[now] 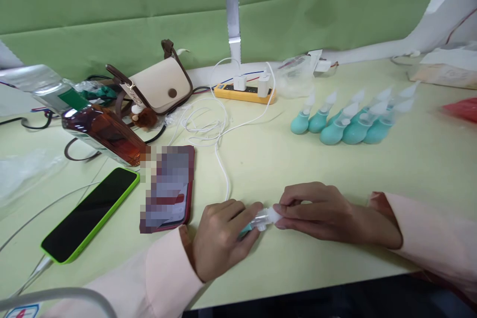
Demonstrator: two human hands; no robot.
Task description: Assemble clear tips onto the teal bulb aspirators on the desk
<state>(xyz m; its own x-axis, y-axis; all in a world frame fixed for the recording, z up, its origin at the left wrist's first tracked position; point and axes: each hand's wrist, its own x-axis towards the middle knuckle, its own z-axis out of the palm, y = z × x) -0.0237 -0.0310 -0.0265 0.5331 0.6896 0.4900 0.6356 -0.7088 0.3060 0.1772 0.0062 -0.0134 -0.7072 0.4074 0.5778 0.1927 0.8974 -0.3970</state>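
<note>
Near the table's front edge, my left hand (222, 238) is closed round a bulb nasal aspirator (260, 218). Its teal bulb is mostly hidden in my palm, and the transparent middle part sticks out to the right between thumb and forefinger. My right hand (324, 211) pinches the soft white tip (275, 215) at the aspirator's right end; the fingers cover the end of that tip. Farther back on the right, several finished-looking teal aspirators (333, 133) stand grouped with bulbs down and white tips pointing up.
Left of my hands lie a phone in a dark red case (171, 194) and one in a green case (91, 213). Behind them are a tilted bottle of amber liquid (104, 131) and a cream handbag (162, 84). A white cable (219, 156) runs from a yellow power strip (244, 93).
</note>
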